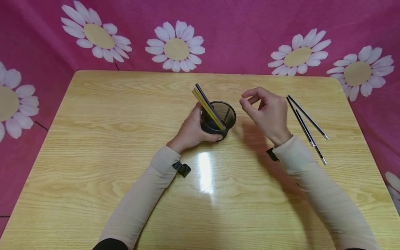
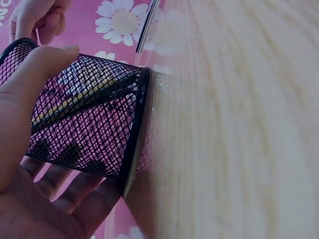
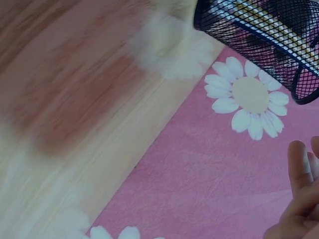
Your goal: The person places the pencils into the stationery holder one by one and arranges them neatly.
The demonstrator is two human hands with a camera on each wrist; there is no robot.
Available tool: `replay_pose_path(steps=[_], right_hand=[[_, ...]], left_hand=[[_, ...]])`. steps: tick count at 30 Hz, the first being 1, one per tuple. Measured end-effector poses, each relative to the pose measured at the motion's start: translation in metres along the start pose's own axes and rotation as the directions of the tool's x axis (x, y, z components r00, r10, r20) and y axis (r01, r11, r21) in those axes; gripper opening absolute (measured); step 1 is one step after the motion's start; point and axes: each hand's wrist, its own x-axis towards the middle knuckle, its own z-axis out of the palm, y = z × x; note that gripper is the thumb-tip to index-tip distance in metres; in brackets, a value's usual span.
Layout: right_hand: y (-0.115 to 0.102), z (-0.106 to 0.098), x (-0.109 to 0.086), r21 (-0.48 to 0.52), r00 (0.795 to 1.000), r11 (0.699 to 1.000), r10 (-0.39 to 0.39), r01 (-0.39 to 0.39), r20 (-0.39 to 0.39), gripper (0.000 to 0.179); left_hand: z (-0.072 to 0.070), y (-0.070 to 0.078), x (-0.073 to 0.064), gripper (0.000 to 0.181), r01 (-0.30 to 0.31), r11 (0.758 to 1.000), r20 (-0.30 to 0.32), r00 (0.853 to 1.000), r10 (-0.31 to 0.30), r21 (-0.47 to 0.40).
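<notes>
My left hand (image 1: 195, 130) grips a black mesh pencil cup (image 1: 229, 118), its thumb across the near side and its fingers around the far side. Inside the cup, yellow and dark pencils (image 1: 207, 106) lean to the left, their upper ends above the rim. In the left wrist view the mesh cup (image 2: 99, 129) stands on the tabletop with the pencils showing through its wall. To the right of the cup, my right hand (image 1: 268, 111) is raised with nothing in it, fingers loosely bent and thumb tip close to the index fingertip.
Three dark striped pencils (image 1: 307, 116) lie on the wooden table (image 1: 103, 139) just right of my right hand, two of them overlapping lengthwise. A pink cloth with white daisies (image 1: 234, 38) hangs behind the table's far edge and along its sides.
</notes>
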Motion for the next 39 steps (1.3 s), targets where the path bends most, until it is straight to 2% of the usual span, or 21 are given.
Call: replay_pose_path(steps=[3,8,22,31,39], right_hand=[[0.004,-0.004,-0.003,-0.019,1.0,1.0,0.004,-0.004,0.002,0.013],[0.01,-0.009,-0.008,-0.046,1.0,0.999,0.02,-0.019,0.005,0.014],[0.023,-0.025,-0.02,-0.116,0.998,0.991,0.067,-0.066,0.004,0.012],[0.029,-0.034,-0.027,-0.144,0.992,0.982,0.123,-0.119,0.023,0.014],[0.036,-0.042,-0.033,-0.156,0.99,0.978,0.14,-0.136,0.015,0.013]], left_hand=[[0.002,-0.01,0.003,0.118,-0.008,1.0,-0.006,1.0,0.009,0.03],[0.003,-0.015,0.005,0.118,-0.018,0.998,-0.012,1.0,0.019,0.057],[0.002,-0.012,0.006,0.117,-0.021,0.999,-0.016,1.0,0.022,0.045],[0.001,-0.006,0.003,0.117,0.009,1.0,0.003,1.0,-0.009,-0.003],[0.003,-0.012,0.004,0.114,-0.02,1.0,-0.013,1.0,0.02,0.012]])
